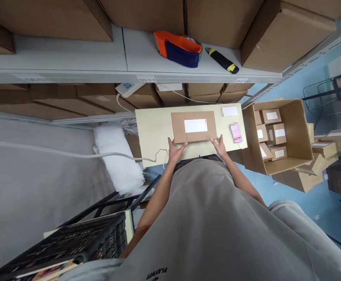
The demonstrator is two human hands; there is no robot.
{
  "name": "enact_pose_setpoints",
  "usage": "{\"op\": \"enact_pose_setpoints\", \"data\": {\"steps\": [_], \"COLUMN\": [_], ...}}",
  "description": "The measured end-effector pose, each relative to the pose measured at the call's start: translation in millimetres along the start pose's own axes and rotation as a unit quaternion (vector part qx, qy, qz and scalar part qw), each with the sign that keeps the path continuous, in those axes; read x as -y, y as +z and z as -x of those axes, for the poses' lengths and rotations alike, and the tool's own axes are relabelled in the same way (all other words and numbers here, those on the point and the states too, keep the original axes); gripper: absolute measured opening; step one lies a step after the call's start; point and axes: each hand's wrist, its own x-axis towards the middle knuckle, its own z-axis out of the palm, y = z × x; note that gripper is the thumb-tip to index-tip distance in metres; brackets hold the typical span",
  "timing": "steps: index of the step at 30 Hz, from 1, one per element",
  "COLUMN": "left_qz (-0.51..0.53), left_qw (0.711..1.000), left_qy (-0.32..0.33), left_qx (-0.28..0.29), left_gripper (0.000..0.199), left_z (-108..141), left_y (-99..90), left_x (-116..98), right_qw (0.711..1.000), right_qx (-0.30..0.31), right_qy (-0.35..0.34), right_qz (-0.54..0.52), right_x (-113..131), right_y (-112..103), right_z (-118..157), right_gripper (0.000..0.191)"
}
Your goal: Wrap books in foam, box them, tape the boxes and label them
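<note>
A flat brown cardboard box (194,136) with a white label (195,125) on its top is on the pale yellow tabletop (155,128). My left hand (175,151) grips its near left corner, the thumb along the near edge and the fingers at the left side. At the near right corner, my right hand (219,146) holds the box in the same way. To the right are a white label slip (229,111) and a pink object (235,132) blurred by pixelation.
An open carton (296,132) of small labelled boxes stands right of the table. On the shelf above are an orange and blue tape dispenser (179,50) and a utility knife (222,60). White wrapping (119,156) and a black crate (91,238) are at left; a cable (71,151) crosses there.
</note>
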Motion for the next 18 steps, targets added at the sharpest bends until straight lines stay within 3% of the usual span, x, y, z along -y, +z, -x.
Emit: {"op": "enact_pose_setpoints", "data": {"steps": [3,6,9,12,15,18], "left_qz": [0.009,-0.013,0.001,0.003,-0.041,-0.084], "left_qw": [1.0,0.996,0.992,0.995,0.993,0.986], "left_qy": [-0.003,0.074,0.125,0.099,0.102,0.139], "left_qx": [-0.025,-0.04,-0.034,-0.031,-0.031,-0.037], "left_gripper": [0.123,0.11,0.081,0.057,0.054,0.053], "left_z": [5.0,16.4,23.3,23.4,22.1,20.7], "left_y": [4.3,-0.3,-2.3,5.9,17.7,24.6], "left_x": [-5.2,-14.0,-23.1,-29.1,-31.0,-33.3], "right_qw": [0.999,0.998,0.993,0.991,0.995,0.992], "right_qx": [-0.008,-0.04,-0.086,-0.111,-0.098,-0.058], "right_qy": [0.004,-0.03,-0.066,-0.06,-0.025,-0.037], "right_qz": [-0.031,-0.045,-0.049,-0.04,0.017,0.108], "right_x": [7.5,19.8,28.0,26.4,16.3,5.0], "right_y": [4.0,-7.6,-23.4,-28.0,-22.6,-18.3], "right_z": [9.9,27.2,50.5,69.8,77.8,75.0], "right_gripper": [0.132,0.13,0.118,0.108,0.113,0.123]}}
